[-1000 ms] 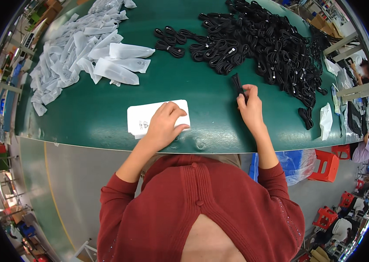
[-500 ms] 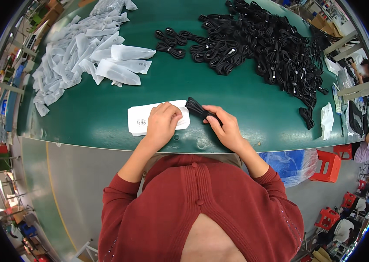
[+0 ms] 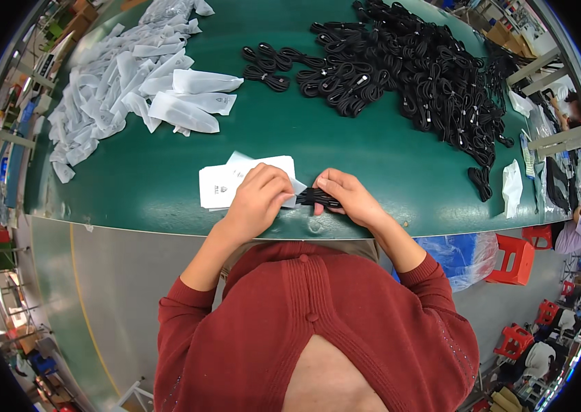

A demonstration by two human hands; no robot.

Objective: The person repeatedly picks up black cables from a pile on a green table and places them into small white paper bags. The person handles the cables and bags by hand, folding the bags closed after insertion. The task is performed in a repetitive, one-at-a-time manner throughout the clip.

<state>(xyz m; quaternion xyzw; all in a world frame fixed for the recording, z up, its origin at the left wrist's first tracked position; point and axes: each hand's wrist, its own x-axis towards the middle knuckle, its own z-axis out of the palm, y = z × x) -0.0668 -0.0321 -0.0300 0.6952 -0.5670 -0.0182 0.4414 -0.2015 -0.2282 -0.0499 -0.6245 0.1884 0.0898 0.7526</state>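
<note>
A stack of flat white bags (image 3: 211,180) lies near the table's front edge, under and beside my left hand (image 3: 260,199). My left fingers pinch the right end of one translucent white bag, which slants across the stack. Close on its right, my right hand (image 3: 347,196) grips a coiled black cable (image 3: 316,198) between thumb and fingers. The cable's left end meets the edge of the bag at my left fingertips. Whether it lies inside the bag's mouth is hidden by my fingers.
A heap of filled white bags (image 3: 108,89) covers the far left of the green table (image 3: 187,154). Many coiled black cables (image 3: 421,75) are piled at the far right. One white bag (image 3: 511,189) lies near the right edge. Red stools (image 3: 512,259) stand beyond the table.
My right hand has brought the cable down and leftward, turning it nearly level against the bag. My left hand has drawn one bag askew from the stack.
</note>
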